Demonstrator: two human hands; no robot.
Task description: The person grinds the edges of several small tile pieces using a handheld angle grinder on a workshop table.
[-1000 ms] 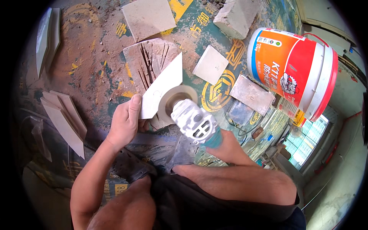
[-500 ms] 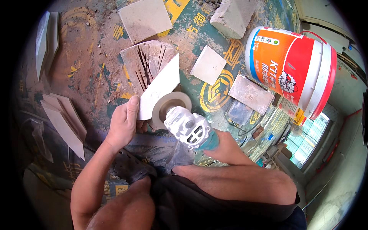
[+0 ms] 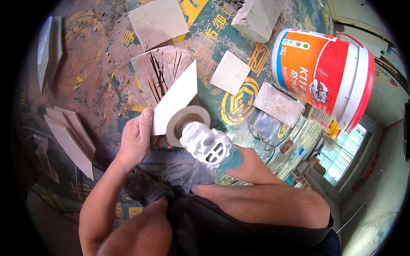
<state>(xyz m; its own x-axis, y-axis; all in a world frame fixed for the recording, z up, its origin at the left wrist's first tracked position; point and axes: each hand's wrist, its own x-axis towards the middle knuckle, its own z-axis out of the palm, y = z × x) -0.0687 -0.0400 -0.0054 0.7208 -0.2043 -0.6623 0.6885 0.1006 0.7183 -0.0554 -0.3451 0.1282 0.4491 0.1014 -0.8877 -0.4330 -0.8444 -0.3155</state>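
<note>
My left hand (image 3: 137,134) pinches the lower left end of a white, slant-cut tile piece (image 3: 174,100), thumb on top and fingers underneath. In my right hand (image 3: 250,164) is an angle grinder (image 3: 208,144) with a pale metal head and a teal body; my fingers are partly hidden behind it. Its round disc (image 3: 174,128) lies against the tile's lower right edge, and whether it spins I cannot tell. Beneath the tile is a rough stone slab (image 3: 141,64) with dark, thin grooves across it.
Cut tile strips (image 3: 70,136) stand at the left, with more tile pieces (image 3: 50,53) farther up. A square tile (image 3: 158,22), a smaller one (image 3: 230,72) and a pale block (image 3: 258,19) lie ahead. Right are a dusty flat brick (image 3: 278,104) and an orange-red bucket (image 3: 322,77).
The grinder and tile appear slightly farther left, along with the surroundings, as the view shifts a little. Both hands keep their holds, and the disc stays at the tile's edge.
</note>
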